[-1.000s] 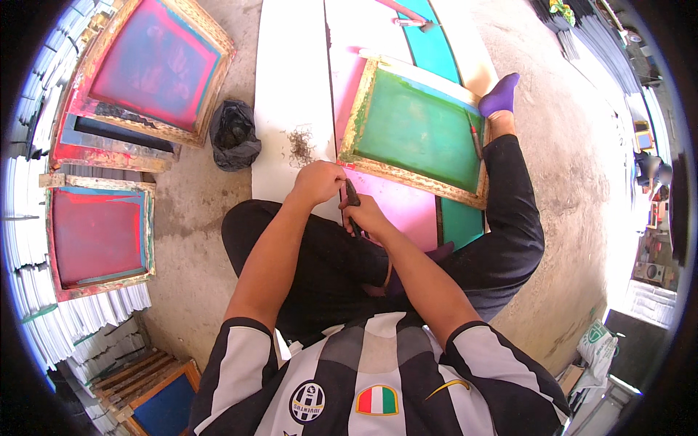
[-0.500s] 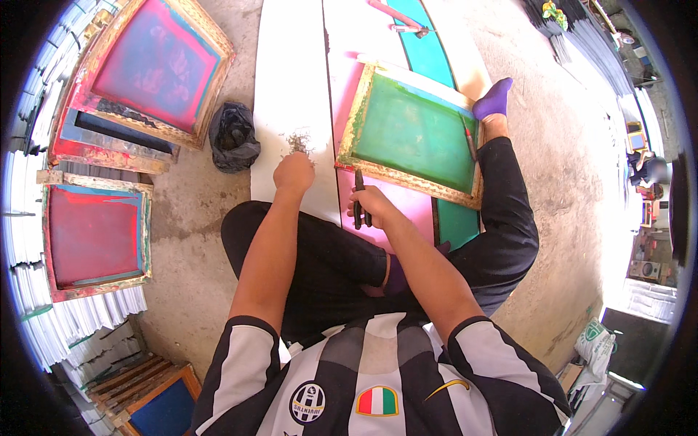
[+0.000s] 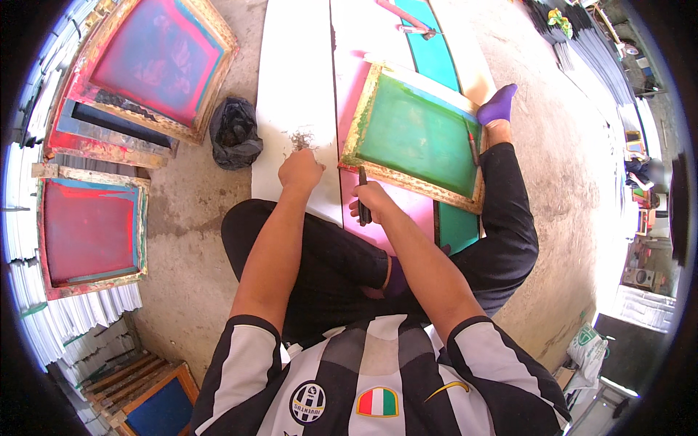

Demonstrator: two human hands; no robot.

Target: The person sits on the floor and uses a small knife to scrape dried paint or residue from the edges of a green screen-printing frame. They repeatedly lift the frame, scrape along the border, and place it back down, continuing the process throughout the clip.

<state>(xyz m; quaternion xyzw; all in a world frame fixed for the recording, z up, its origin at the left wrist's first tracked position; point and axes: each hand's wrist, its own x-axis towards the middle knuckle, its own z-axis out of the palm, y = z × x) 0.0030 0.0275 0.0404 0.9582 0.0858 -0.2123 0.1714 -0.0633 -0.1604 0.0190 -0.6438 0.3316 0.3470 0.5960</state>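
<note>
My left hand (image 3: 300,170) is closed in a fist over the white board, right beside a small heap of thin brownish bits (image 3: 302,138). What it holds, if anything, is hidden. In my right hand (image 3: 374,199) is a pair of dark-handled pliers (image 3: 364,196), with its head pointing away from me and its handles pressed together. Just beyond the pliers lies a wooden screen-printing frame (image 3: 411,185) with green mesh (image 3: 418,134), tilted on the board. A slim tool with a red and dark handle (image 3: 472,145) rests along the frame's right side, near my foot.
Left of the board sits a crumpled black plastic bag (image 3: 236,134). Further left stand wooden frames with red-stained mesh (image 3: 156,58) (image 3: 91,229) against stacked white sheets. A pink-handled tool (image 3: 400,11) and a marker-like stick (image 3: 414,30) lie at the far end. My crossed legs border the board.
The pliers' handles have come together from a spread position. My left hand has shifted slightly to the right and stays closed. The whole view has shifted a little.
</note>
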